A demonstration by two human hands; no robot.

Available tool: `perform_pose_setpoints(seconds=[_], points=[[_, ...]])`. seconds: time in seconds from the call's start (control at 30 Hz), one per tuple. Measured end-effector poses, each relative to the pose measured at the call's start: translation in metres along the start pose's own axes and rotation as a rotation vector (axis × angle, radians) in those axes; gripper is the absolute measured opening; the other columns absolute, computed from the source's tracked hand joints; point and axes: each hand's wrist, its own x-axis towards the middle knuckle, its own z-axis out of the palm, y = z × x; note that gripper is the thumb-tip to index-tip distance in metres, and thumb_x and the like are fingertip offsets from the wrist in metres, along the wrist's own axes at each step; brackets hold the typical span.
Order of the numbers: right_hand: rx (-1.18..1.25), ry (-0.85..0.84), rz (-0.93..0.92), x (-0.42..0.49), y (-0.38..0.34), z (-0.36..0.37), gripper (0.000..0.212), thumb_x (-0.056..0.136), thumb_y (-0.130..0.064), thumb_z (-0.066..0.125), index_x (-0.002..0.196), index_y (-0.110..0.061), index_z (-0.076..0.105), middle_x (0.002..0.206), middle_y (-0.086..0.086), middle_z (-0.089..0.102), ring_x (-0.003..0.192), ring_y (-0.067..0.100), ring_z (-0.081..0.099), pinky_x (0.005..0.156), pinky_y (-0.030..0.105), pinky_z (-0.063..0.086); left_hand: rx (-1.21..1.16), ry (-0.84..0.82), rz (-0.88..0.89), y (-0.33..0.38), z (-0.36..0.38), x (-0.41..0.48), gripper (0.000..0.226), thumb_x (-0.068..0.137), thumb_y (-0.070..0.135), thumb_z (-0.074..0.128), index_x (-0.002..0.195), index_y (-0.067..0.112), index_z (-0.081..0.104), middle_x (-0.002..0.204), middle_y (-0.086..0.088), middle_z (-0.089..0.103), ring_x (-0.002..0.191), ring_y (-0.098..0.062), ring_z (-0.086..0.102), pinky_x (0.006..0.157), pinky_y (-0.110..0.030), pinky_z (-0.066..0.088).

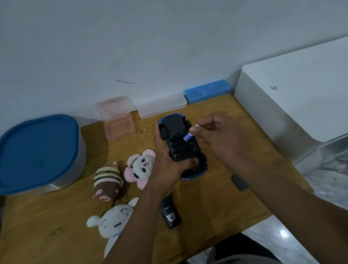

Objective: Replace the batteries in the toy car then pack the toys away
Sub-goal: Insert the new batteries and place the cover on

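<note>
A blue toy car point(178, 131) lies upside down on the wooden table point(51, 254), its black underside and battery bay facing up. My left hand point(167, 167) grips the car from its left side and near end. My right hand point(219, 133) pinches a small battery point(187, 137) whose tip touches the bay's right edge. Three plush toys lie to the left: a striped brown one point(106, 181), a pink and white one point(142, 166), and a white one point(114, 221) partly under my left forearm.
A grey tub with a blue lid point(33, 154) stands at the back left. A clear pink box point(117, 118) and a blue box point(207, 91) sit by the wall. A black remote point(169, 212) and a dark flat piece point(240, 181) lie near me. A white bin point(310, 92) stands right.
</note>
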Motion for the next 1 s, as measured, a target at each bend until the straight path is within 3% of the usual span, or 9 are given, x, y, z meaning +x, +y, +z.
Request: perform_pose_setpoints(seconds=[0.17,0.27,0.37,0.43,0.53,0.67,0.77,0.9,1.0], points=[[-0.193,0.117,-0.153,-0.009,0.005,0.027,0.020,0.078,-0.034,0.077,0.081,-0.015,0.070,0.076,-0.007,0.069,0.071,0.006,0.064,0.061,0.020,0.052,-0.024,0.009,0.030,0.008,-0.008,-0.005,0.122,0.077,-0.008,0.074,0.148,0.050,-0.007,0.133,0.005,0.055,0.109,-0.017,0.066,0.087,-0.042,0.055],[-0.280,0.075,-0.202,-0.007,0.003,0.034,0.023,0.081,-0.035,0.074,0.077,-0.013,0.073,0.071,-0.002,0.069,0.063,0.008,0.062,0.057,0.020,0.051,-0.053,0.018,0.028,0.010,-0.013,-0.005,0.122,0.074,-0.007,0.074,0.147,0.052,-0.003,0.130,-0.003,0.059,0.109,-0.028,0.065,0.090,-0.058,0.052],[-0.422,-0.011,-0.248,-0.006,0.003,0.040,0.023,0.088,-0.034,0.066,0.096,-0.016,0.077,0.086,-0.001,0.073,0.077,0.012,0.066,0.068,0.028,0.054,-0.064,0.026,0.068,0.013,-0.015,-0.007,0.113,0.073,-0.008,0.074,0.145,0.051,0.010,0.126,-0.011,0.060,0.107,-0.034,0.065,0.088,-0.062,0.051],[-0.484,-0.080,-0.245,-0.006,0.003,0.042,0.022,0.090,-0.028,0.065,0.105,-0.014,0.075,0.094,0.001,0.074,0.080,0.011,0.064,0.067,0.020,0.048,-0.066,0.040,0.067,0.011,-0.019,-0.010,0.113,0.072,-0.006,0.074,0.144,0.052,0.010,0.124,-0.014,0.060,0.106,-0.035,0.065,0.088,-0.061,0.052],[-0.352,-0.179,-0.032,-0.002,-0.002,0.037,0.018,0.082,-0.019,0.074,0.098,-0.011,0.075,0.096,0.001,0.074,0.076,0.005,0.063,0.059,0.007,0.042,-0.050,0.025,0.016,0.002,-0.025,-0.017,0.123,0.071,-0.006,0.075,0.143,0.059,-0.001,0.122,-0.011,0.064,0.105,-0.029,0.067,0.089,-0.053,0.054],[0.117,-0.399,0.539,0.006,-0.004,0.026,0.026,0.078,-0.009,0.077,0.100,-0.003,0.065,0.102,0.011,0.071,0.090,0.022,0.069,0.075,0.031,0.057,-0.097,-0.034,0.048,-0.002,-0.028,-0.025,0.114,0.076,-0.020,0.066,0.125,0.072,0.021,0.120,-0.013,0.063,0.097,-0.024,0.068,0.076,-0.035,0.057],[0.086,-0.450,0.581,0.014,0.001,0.027,0.007,0.083,-0.003,0.071,0.087,-0.001,0.066,0.096,0.013,0.072,0.087,0.024,0.069,0.075,0.034,0.058,-0.076,-0.093,0.024,-0.003,-0.027,-0.020,0.115,0.077,-0.020,0.065,0.133,0.064,0.010,0.125,-0.010,0.061,0.099,-0.022,0.068,0.075,-0.030,0.056],[-0.195,-0.356,0.529,0.039,0.018,0.047,0.022,0.080,-0.007,0.075,0.098,0.001,0.065,0.099,0.015,0.071,0.089,0.026,0.069,0.078,0.041,0.059,-0.069,-0.062,0.000,-0.008,-0.019,-0.002,0.111,0.074,-0.015,0.067,0.133,0.062,0.014,0.124,-0.016,0.059,0.103,-0.030,0.066,0.079,-0.033,0.058],[-0.289,-0.526,0.530,0.066,0.018,0.047,0.029,0.080,-0.012,0.077,0.102,0.002,0.064,0.101,0.015,0.071,0.092,0.026,0.069,0.081,0.040,0.058,-0.117,0.030,-0.072,-0.019,-0.020,0.013,0.108,0.072,-0.017,0.069,0.123,0.068,0.025,0.122,-0.015,0.062,0.103,-0.028,0.067,0.078,-0.034,0.058]])
